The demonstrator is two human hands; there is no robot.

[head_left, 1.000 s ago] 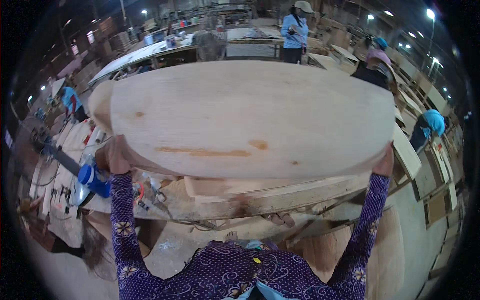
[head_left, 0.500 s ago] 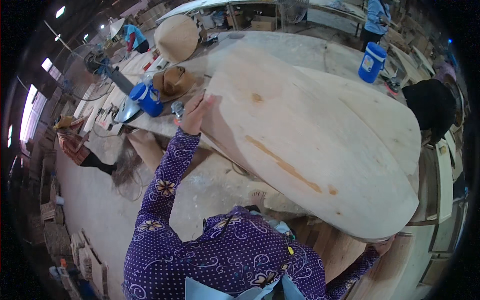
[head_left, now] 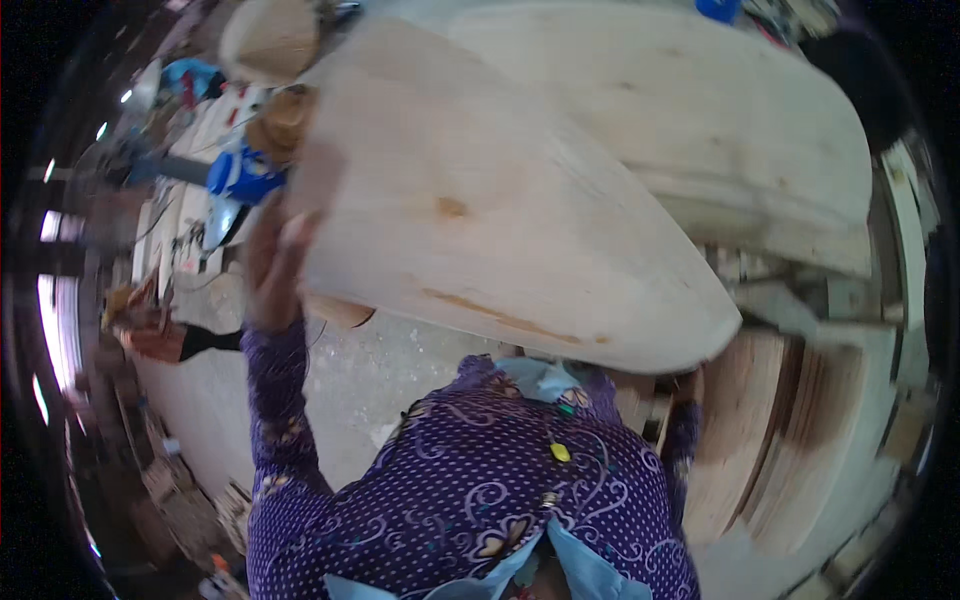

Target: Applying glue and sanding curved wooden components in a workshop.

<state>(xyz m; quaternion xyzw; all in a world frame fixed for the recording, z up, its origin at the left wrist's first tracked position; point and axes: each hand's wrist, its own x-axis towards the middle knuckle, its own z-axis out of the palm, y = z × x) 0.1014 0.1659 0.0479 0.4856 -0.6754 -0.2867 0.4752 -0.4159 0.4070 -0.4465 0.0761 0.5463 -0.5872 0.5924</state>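
A large pale wooden board (head_left: 480, 190) with a rounded right end, a dark knot and a long brown streak is held in front of my chest. At its left edge my left hand (head_left: 275, 260) is closed, blurred by motion. My right hand (head_left: 688, 383) grips the rounded end from below, its fingers mostly hidden behind the wood. Behind it lies a second pale board (head_left: 740, 120) with a curved end, partly covered by the held one.
Stacked wooden boards (head_left: 740, 430) lie low on my right. Left of the held board are a blue jug (head_left: 240, 175), a brown hat (head_left: 282, 122) and a conical hat (head_left: 268, 42). A person in orange (head_left: 155, 340) is farther left, and another in blue (head_left: 190, 78) works beyond.
The held board has come closer to me and left, swinging off the second board, which now shows more. Both my hands moved with it, and the view has tilted downward.
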